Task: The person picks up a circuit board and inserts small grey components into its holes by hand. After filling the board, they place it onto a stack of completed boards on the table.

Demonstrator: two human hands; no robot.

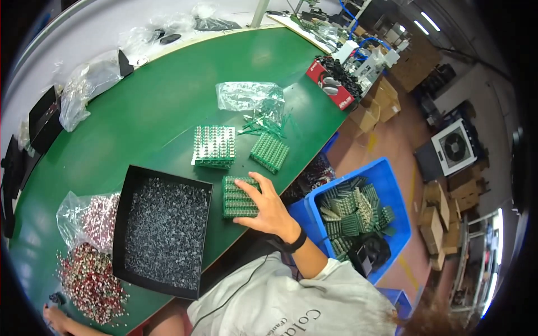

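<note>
My right hand [268,208], with a black band at the wrist, spans a stack of green circuit boards [238,203] near the table's front edge. Its thumb is at the near side and its fingers reach over the far side. Beyond it are a taller stack of boards with pale parts [214,144] and a smaller green stack [269,152]. My left hand [54,318] is at the lower left rim, fingers bent by a small dark thing [56,299] too blurred to name. It is closest to a heap of small red and silvery parts [94,285].
A black tray [206,235] of small clear-grey parts stands left of the boards. Thin green strips [260,124] lie beside a clear plastic bag [246,95]. A blue bin [400,224] of boards stands right of the table. A red box [330,84] sits at the far corner.
</note>
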